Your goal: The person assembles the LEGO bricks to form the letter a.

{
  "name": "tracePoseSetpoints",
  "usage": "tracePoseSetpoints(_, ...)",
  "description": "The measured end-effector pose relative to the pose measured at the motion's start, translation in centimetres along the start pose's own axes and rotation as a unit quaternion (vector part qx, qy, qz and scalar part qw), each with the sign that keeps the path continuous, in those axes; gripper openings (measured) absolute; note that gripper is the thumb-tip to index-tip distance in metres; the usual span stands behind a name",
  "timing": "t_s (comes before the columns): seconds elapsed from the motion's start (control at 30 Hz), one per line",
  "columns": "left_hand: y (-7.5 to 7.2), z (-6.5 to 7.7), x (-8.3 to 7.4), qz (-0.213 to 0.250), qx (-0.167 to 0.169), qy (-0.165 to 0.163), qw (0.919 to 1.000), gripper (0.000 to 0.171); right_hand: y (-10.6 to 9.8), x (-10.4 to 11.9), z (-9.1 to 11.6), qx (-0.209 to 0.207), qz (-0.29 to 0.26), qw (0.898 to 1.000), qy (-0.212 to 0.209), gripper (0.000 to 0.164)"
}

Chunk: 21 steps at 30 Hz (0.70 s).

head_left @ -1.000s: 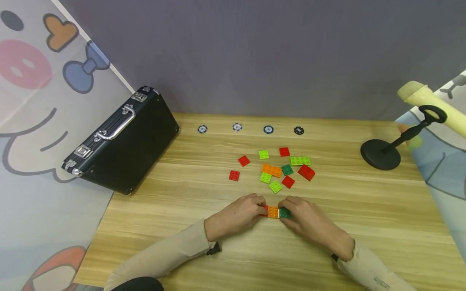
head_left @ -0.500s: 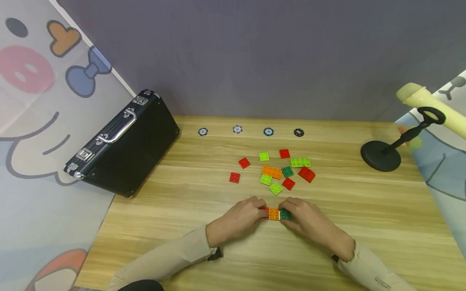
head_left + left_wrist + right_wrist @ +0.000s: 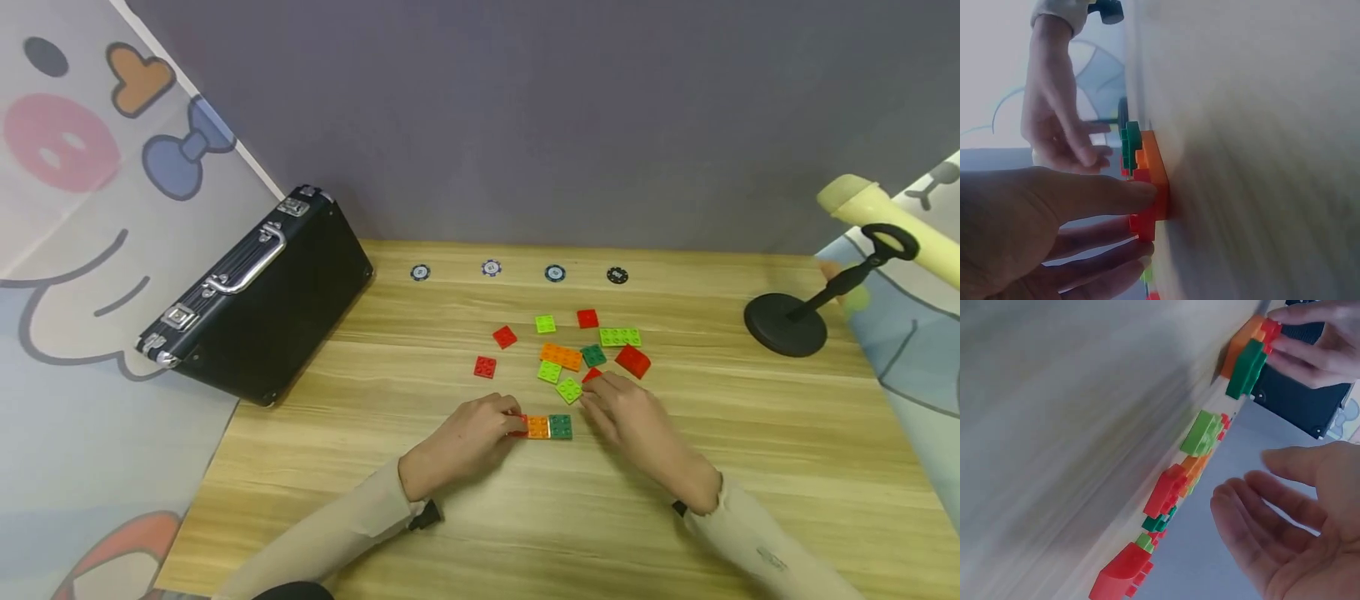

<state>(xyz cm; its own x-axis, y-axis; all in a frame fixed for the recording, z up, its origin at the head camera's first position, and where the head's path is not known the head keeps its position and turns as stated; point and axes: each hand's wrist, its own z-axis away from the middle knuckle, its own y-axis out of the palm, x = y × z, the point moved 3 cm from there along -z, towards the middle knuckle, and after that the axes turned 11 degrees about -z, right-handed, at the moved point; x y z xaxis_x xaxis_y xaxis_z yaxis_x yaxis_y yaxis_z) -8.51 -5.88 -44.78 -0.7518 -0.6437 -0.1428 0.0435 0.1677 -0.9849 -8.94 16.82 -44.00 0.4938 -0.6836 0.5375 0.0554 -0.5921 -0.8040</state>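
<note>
My left hand (image 3: 467,437) pinches the red brick (image 3: 1145,226) at the left end of a small stack, thumb on the near side and fingers on the far side. Under it lies a longer orange brick (image 3: 1157,172), its middle studs bare, and a dark green brick (image 3: 560,427) caps the right end, overhanging it. With fingers loosely bent and apart, my right hand (image 3: 641,421) hovers over the near edge of the loose bricks, holding nothing in the right wrist view. Closest to it are a lime brick (image 3: 569,390) and a red brick (image 3: 592,375), the latter partly hidden by the fingers in the head view.
More loose bricks, among them an orange one (image 3: 561,357) and a curved red one (image 3: 633,361), lie beyond the hands. Several poker chips (image 3: 555,272) line the back. A black case (image 3: 270,317) stands left, a black stand (image 3: 785,323) right.
My right hand has let go of the green brick and moved up toward the loose bricks. My left hand has shifted the stack slightly left and away from me.
</note>
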Motion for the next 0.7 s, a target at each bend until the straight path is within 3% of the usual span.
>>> tracePoseSetpoints(0.1, 0.0, 0.3, 0.9, 0.007, -0.007, -0.016, 0.9998, 0.009, 0.3, -0.4, -0.6, 0.007, 0.001, 1.0, -0.002, 0.019)
tracePoseSetpoints(0.3, -0.1, 0.4, 2.2, 0.013, -0.008, -0.041, 0.9991, 0.01, 2.0, -0.3, -0.8, 0.066, 0.059, 0.996, -0.013, 0.025)
tracePoseSetpoints(0.43, -0.2, 0.5, 2.6, 0.011, -0.002, -0.044, 0.999, 0.011, 2.5, -0.3, -0.8, 0.07, 0.089, 0.993, -0.016, 0.022)
tracePoseSetpoints(0.7, -0.3, 0.4, 2.8, 0.016, -0.002, -0.042, 0.999, 0.012, 2.2, -0.1, -0.7, 0.073, 0.089, 0.993, -0.018, 0.018)
